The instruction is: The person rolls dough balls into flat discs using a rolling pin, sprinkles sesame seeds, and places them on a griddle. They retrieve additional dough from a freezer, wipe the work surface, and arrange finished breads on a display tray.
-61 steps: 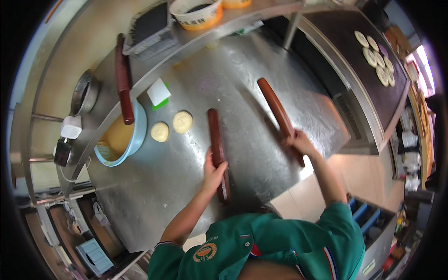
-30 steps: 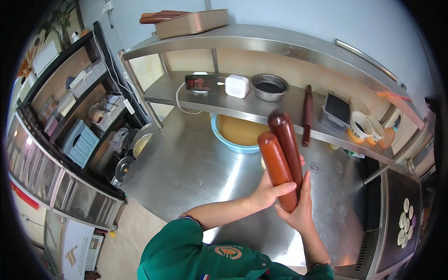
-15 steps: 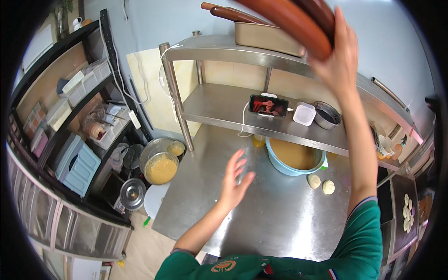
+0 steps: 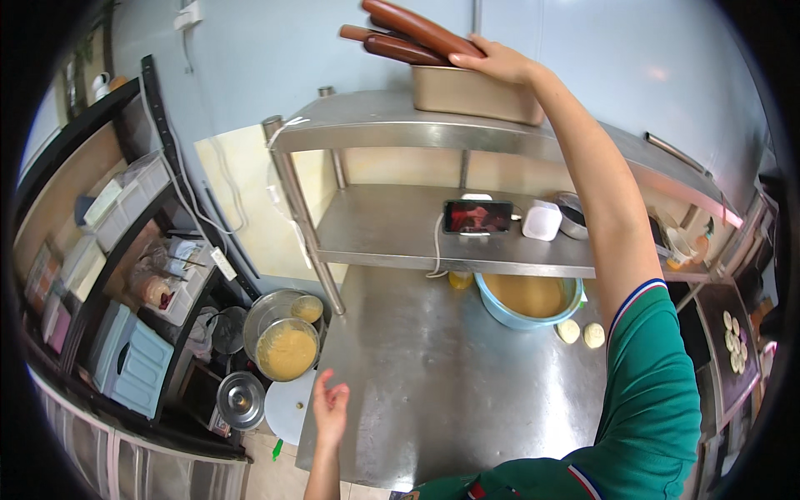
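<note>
My right hand [image 4: 500,62] is raised to the top steel shelf, its fingers closed on the lower end of a thick reddish-brown rolling pin [image 4: 427,28]. That pin slants over a gold loaf tin [image 4: 475,93], and the hand is at the tin's upper rim. Other brown rolling pins [image 4: 398,48] lean out of the tin to the left; how far each reaches inside is hidden. Above the left edge of the steel worktable [image 4: 400,400], my left hand [image 4: 330,410] is open and holds nothing, fingers partly curled.
A light blue basin [image 4: 515,315] of brownish liquid stands under the shelf, beside two pale dough pieces [image 4: 593,336]. The middle shelf carries a propped phone [image 4: 477,217] and a white container [image 4: 542,221]. At left are a bowl of yellow mixture [image 4: 287,350] and a black rack [image 4: 125,275].
My right hand has brought the rolling pins left and down onto the loaf tin. My left hand has moved left and nearer to me. The view has shifted, lowering the shelf in it.
</note>
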Demonstrator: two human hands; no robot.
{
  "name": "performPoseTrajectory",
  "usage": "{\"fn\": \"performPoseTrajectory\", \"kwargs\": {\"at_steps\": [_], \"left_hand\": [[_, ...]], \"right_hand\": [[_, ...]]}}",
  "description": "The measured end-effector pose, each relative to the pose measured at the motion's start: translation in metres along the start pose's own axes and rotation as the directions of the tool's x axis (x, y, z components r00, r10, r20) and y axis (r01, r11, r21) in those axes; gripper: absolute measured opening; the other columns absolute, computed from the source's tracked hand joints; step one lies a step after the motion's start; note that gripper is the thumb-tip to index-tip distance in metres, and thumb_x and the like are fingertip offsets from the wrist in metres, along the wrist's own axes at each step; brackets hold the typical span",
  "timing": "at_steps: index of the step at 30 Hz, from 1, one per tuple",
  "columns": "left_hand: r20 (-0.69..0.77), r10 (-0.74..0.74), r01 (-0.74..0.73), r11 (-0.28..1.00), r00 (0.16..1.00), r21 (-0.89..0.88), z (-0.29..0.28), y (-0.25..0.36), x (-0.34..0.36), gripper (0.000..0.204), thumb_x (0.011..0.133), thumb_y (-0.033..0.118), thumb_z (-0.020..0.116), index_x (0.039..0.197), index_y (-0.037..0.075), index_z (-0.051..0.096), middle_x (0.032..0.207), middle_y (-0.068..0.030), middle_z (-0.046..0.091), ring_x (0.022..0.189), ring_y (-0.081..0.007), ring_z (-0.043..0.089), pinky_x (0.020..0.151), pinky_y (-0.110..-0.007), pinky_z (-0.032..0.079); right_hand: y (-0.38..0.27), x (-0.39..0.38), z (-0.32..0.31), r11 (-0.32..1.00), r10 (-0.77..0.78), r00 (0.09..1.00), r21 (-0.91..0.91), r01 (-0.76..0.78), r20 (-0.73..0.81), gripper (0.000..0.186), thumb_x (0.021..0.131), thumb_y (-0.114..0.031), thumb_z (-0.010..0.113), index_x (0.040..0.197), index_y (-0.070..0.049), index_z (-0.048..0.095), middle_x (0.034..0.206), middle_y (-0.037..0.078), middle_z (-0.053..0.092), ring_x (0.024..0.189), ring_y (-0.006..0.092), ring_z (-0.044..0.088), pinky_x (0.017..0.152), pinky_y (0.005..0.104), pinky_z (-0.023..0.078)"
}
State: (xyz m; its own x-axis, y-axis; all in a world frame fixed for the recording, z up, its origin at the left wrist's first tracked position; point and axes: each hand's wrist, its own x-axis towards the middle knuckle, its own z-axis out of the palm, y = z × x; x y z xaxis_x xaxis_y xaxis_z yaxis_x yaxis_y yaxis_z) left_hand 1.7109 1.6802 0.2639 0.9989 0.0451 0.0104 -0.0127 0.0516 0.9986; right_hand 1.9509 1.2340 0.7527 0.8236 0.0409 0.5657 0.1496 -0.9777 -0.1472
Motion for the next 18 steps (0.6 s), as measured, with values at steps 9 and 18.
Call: {"fn": "performPoseTrajectory", "kwargs": {"at_steps": [9,18], "left_hand": [[0.16,0.142,-0.16,0.981,0.977,0.106,0.073,0.065,0.05,0.053,0.1,0.021,0.062,0.147,0.006,0.042,0.147,-0.0074,0.049,0.119,-0.0192,0.057,0.107,-0.033,0.04],[0.34,0.34,-0.405,0.904,0.877,0.14,0.175,0.126,0.057,0.048,0.099,0.013,0.06,0.144,0.003,0.045,0.143,-0.0084,0.052,0.116,-0.018,0.058,0.105,-0.032,0.041]], "right_hand": [[0.027,-0.083,-0.004,0.935,0.038,0.973,-0.336,-0.115,-0.226,0.089,0.088,-0.082,0.037,0.102,-0.003,0.076,0.104,0.019,0.073,0.101,0.0358,0.069,0.093,0.0506,0.049],[0.179,-0.337,0.008,0.959,-0.185,0.661,-0.282,-0.041,-0.727,0.018,0.083,-0.025,0.075,0.086,-0.01,0.066,0.072,0.006,0.062,0.066,0.0277,0.063,0.06,0.0393,0.051]]}}
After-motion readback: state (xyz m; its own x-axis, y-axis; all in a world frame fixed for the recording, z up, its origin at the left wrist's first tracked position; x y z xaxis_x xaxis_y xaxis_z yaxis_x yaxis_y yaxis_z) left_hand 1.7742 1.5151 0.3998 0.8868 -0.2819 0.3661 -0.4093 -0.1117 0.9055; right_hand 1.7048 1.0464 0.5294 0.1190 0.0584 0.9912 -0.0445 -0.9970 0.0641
